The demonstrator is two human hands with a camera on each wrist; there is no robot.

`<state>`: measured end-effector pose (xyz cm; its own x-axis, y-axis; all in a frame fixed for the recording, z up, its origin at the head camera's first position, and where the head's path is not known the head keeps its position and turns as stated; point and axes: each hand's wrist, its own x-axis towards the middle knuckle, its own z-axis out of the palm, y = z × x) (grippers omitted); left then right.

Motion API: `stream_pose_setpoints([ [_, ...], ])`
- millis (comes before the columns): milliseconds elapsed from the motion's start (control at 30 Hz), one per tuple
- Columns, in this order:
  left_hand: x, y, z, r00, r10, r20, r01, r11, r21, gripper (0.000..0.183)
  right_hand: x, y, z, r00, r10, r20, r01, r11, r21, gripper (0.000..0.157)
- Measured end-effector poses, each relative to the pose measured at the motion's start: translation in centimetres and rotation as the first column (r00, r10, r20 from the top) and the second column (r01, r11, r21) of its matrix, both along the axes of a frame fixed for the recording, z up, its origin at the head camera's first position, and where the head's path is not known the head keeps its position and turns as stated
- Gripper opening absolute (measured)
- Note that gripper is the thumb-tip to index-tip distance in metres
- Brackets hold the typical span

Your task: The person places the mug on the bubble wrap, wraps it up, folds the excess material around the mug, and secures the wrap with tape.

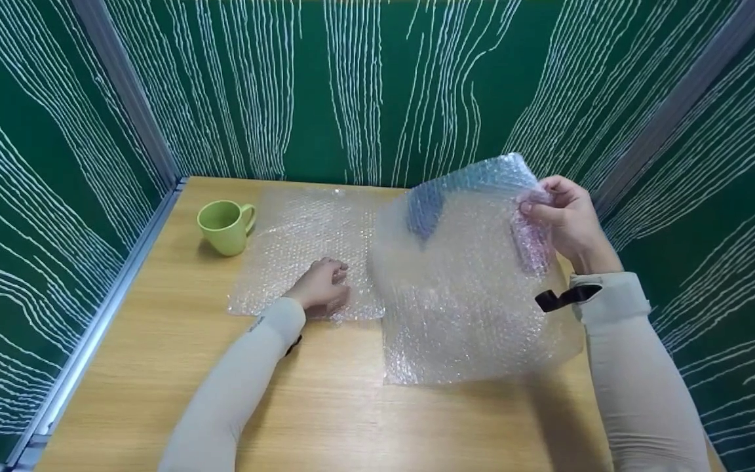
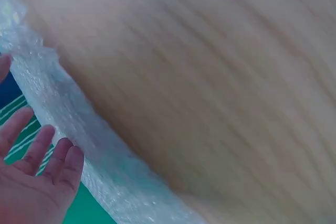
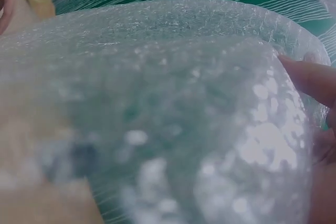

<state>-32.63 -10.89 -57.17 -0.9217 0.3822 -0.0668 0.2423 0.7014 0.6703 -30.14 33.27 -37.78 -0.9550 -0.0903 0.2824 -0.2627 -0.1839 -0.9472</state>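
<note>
My right hand pinches the upper right edge of a large sheet of clear bubble wrap, holding that edge raised. The sheet hangs down toward the table front, and its folded top edge leans back. In the right wrist view, the wrap fills most of the picture, with the thumb on its edge. A second bubble wrap sheet lies flat to the left. Over that sheet's front part is my left hand, holding nothing; its fingers look relaxed and spread in the left wrist view.
A green mug stands upright at the back left, handle toward the flat sheet. A bluish patch shows through the raised wrap. Green walls with white lines enclose the wooden table at the back and sides.
</note>
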Motion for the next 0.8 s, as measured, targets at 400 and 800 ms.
stream_pose_setpoints([
  [400,-0.8,1.9,3.7,0.980,0.033,0.197,-0.139,0.822,0.553,0.057,0.6,0.3,1.9,0.997,0.015,-0.075,-0.025,0.991,-0.134,0.034],
  [800,-1.5,2.0,8.6,0.966,0.165,0.197,-0.256,0.560,0.788,0.044,-0.5,0.7,0.2,0.976,-0.133,0.171,0.143,0.989,-0.047,0.038],
])
